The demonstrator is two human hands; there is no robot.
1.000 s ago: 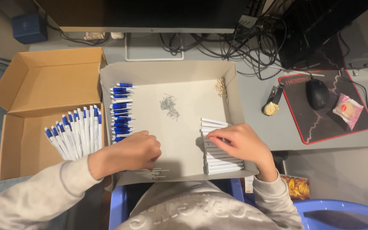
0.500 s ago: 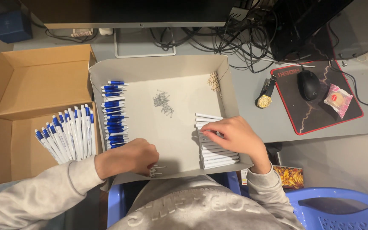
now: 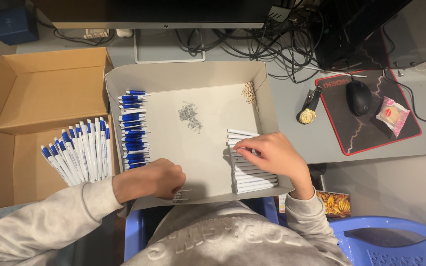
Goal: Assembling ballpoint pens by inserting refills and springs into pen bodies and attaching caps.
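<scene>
White cardboard tray (image 3: pixel 208 79), shallow and walled, lies on the grey desk (image 3: pixel 292 113) before the seated person. Left hand (image 3: pixel 156 180) rests curled at the tray's near edge, fingers closed over thin metal refills (image 3: pixel 181 195) whose tips jut out toward the rim. Right hand (image 3: pixel 269 155) lies on the stack of white pen barrels (image 3: pixel 252 180) along the tray's right wall, fingertips pinching 1 barrel near the top of the stack. Blue-tipped pen parts (image 3: pixel 133 130) line the left wall. Small springs (image 3: pixel 190 117) sit in the open middle, well apart from both hands; pale small pieces (image 3: pixel 248 92) lie at the far right corner. Brown carton (image 3: pixel 35 83) touches the tray's left side and holds finished pens (image 3: pixel 77 155). Beyond the right wall: wristwatch (image 3: pixel 309 111), mouse (image 3: pixel 358 97).
</scene>
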